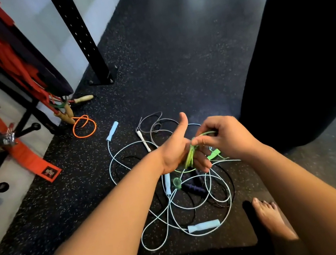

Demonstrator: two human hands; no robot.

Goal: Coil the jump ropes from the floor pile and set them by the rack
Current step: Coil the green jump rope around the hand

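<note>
You are midway through coiling the green rope [190,157]. Several loops hang round the fingers of your left hand [175,150], whose thumb points up. Your right hand [227,137], just at 3 o'clock of the left, pinches the next stretch of the cord between thumb and fingertips. So both hands hold the same rope, above the pile [176,206].

One green handle [213,154] shows just under your right hand. A second one [177,183] sits at 6 o'clock from your left hand, but I cannot tell whether it hangs free or lies on the pile. A thin green tail runs off toward 3 o'clock, over the blue rope [203,226] that sprawls across the floor [175,70] with darker cords under it.

The winding looks mostly done, by my reckoning. The next move calls for drawing in that loose tail without dragging blue loops up with it, then tucking the handles against the coil so it holds.

After that, carry it to 10 o'clock, where the orange rope [84,126] already lies coiled near the foot of the rack [86,43]. The blue and dark ropes in the pile have not yet been coiled.
</note>
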